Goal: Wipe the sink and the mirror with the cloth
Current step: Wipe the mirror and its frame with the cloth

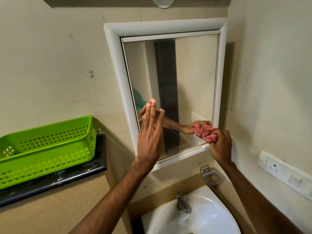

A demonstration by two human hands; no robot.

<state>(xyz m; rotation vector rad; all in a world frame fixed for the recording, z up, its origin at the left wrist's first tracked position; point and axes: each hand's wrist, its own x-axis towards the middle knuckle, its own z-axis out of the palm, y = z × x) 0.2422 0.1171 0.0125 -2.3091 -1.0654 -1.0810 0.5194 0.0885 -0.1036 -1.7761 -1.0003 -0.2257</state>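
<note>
Right hand [220,146] grips the pink cloth [208,135] at the mirror's [185,78] lower right corner; left hand [150,132], fingers straight, braces the glass. Mirror wiping appears underway; next likely sweeps leftward.

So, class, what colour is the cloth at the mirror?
Pinkish-red cloth, clearest in the head view.

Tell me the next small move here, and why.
Probably sweep the cloth leftward along the mirror's bottom edge: the right hand grips it bunched in the lower right corner, dull smears seem to show on the lower glass, and the left hand touches the glass farther left.
</note>
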